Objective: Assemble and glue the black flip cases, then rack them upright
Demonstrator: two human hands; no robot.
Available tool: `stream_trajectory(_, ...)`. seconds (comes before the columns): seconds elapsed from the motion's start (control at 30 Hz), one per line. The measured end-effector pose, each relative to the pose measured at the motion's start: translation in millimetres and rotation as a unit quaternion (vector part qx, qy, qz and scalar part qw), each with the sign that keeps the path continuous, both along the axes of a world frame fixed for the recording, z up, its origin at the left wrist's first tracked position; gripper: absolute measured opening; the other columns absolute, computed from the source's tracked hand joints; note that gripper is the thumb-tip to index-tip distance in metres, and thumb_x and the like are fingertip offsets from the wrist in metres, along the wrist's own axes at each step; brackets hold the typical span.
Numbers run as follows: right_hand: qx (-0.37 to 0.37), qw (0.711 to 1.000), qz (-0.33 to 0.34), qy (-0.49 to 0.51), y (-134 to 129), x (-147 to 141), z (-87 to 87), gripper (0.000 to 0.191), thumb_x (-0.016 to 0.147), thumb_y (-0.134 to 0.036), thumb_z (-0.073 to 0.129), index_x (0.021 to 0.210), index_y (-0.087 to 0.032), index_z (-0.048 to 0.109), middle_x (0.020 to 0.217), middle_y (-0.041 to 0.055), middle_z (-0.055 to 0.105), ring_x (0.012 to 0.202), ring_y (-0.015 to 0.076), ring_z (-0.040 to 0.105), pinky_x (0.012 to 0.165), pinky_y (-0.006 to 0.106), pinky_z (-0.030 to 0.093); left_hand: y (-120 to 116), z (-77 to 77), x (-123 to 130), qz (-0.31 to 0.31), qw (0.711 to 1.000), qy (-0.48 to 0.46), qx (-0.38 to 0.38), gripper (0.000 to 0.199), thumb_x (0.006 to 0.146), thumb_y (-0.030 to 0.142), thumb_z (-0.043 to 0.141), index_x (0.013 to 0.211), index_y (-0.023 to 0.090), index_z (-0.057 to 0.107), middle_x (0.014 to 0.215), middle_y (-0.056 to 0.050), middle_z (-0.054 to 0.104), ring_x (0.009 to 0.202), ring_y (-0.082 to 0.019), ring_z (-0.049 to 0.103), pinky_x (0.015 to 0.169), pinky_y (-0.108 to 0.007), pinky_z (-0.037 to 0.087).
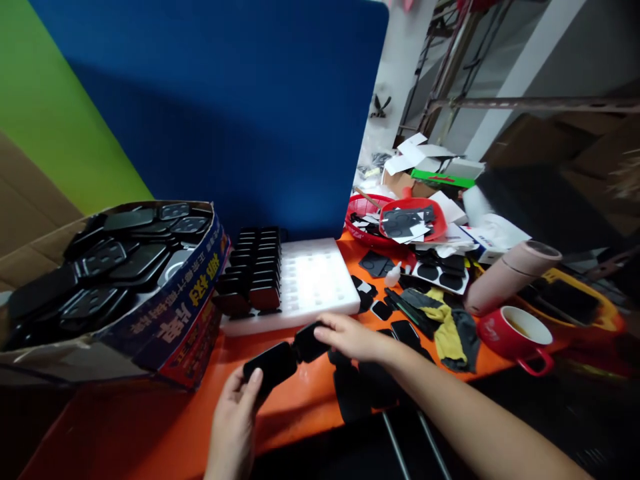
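Between my hands, above the orange tabletop, is a black two-panel piece (277, 365) joined by a narrow link in the middle. My left hand (236, 407) grips its larger panel, thumb on top. The smaller panel is pinched at its far end by the fingers of my right hand (345, 335). Just behind stands a white foam tray (320, 280), its left part filled with rows of upright black panels (257, 267). To the left, a printed cardboard box (193, 310) is heaped with similar black pieces (135, 263).
Flat black pieces (367, 387) lie under my right forearm. Further right are yellow-grey gloves (447, 333), a red mug (500, 330) with liquid and a pink flask (510, 273). Red baskets (367, 230) with scraps stand behind. A blue panel (225, 113) rises at the back.
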State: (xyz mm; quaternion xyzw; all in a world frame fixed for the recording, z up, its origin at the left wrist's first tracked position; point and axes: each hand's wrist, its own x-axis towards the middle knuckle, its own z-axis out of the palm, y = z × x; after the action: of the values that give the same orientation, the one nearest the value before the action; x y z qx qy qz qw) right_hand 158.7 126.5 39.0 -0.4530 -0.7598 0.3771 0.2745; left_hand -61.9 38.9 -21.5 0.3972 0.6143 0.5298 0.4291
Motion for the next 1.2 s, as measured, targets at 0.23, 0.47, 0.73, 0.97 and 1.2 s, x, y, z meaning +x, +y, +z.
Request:
stream_trajectory(0.23, 0.165, 0.962, 0.199, -0.084, -15, -18, 28.8, 0.022, 0.088, -0.027, 0.05, 0.105, -0.021, 0.062, 0.096, 0.0042, 0.068, 0.088, 0.0161, 0.062, 0.079, 0.024, 0.045, 17, 54.1, 5, -0.098, 0.923, 0.287, 0.238, 0.018, 0.08, 0.039, 0.058, 0.088, 0.024, 0.064, 0.081, -0.003, 0.069, 0.073, -0.019, 0.066, 0.065, -0.027, 0.055)
stream_trajectory(0.47, 0.088, 0.989, -0.073, 0.096, 91, 12, 28.7, 0.016, 0.087, -0.028, 0.049, 0.095, -0.018, 0.059, 0.079, 0.0016, 0.065, 0.07, 0.0161, 0.061, 0.067, 0.027, 0.048, 72, 15.8, 37, -0.141, 0.8, 0.485, 0.324, 0.051, 0.085, 0.029, 0.053, 0.134, 0.02, 0.039, 0.133, -0.012, 0.051, 0.122, -0.026, 0.048, 0.099, -0.043, 0.042)
stream_trajectory(0.73, 0.071, 0.982, -0.113, 0.137, 244, -19, -1.0, 0.016, 0.087, -0.024, 0.045, 0.1, -0.021, 0.055, 0.079, -0.0003, 0.062, 0.065, 0.0131, 0.058, 0.065, 0.026, 0.049, 94, -56.1, 40, -0.179, 0.683, 0.657, 0.265, 0.057, 0.087, 0.026, 0.046, 0.141, 0.019, 0.03, 0.141, -0.006, 0.043, 0.129, -0.026, 0.04, 0.101, -0.043, 0.036)
stream_trajectory(0.97, 0.042, 0.99, -0.079, 0.113, 298, -54, -29.8, 0.02, 0.087, -0.025, 0.045, 0.102, -0.017, 0.055, 0.074, 0.001, 0.061, 0.06, 0.0137, 0.058, 0.063, 0.028, 0.05, 95, -54.7, 38, -0.2, 0.668, 0.669, 0.255, 0.059, 0.084, 0.017, 0.046, 0.141, 0.019, 0.03, 0.143, -0.003, 0.039, 0.132, -0.025, 0.035, 0.102, -0.038, 0.033)
stream_trajectory(1.2, 0.06, 0.994, -0.081, 0.051, 298, -54, -44.4, 0.019, 0.084, -0.028, 0.05, 0.098, -0.019, 0.059, 0.085, 0.0033, 0.064, 0.08, 0.0183, 0.059, 0.083, 0.032, 0.045, 95, -54.0, 38, -0.211, 0.677, 0.658, 0.255, 0.059, 0.083, 0.015, 0.046, 0.141, 0.019, 0.032, 0.142, -0.003, 0.041, 0.131, -0.025, 0.035, 0.101, -0.038, 0.034)
